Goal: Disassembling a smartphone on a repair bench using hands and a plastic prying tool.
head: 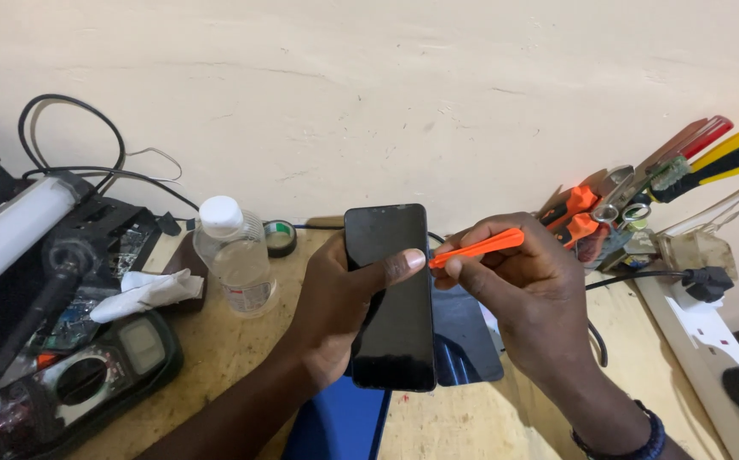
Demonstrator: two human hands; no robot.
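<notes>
Holding a black smartphone upright above a wooden workbench, with an orange plastic pry tool at its right edge.

Nearest the viewer, the left hand wraps the phone from behind, thumb pressed across the dark screen; the right hand pinches the pry tool between closed fingers, its tip touching the phone's side near the thumb. A slip of the tool could likely gouge the thumb or crack the glass, since both sit so close. Just under the phone lies a dark flat panel and a blue sheet. Left of the hands stand a clear plastic bottle, a crumpled white cloth and a multimeter. Further back, a roll of tape and black cables lie against the wall; at right, orange-handled pliers crowd the corner.
</notes>
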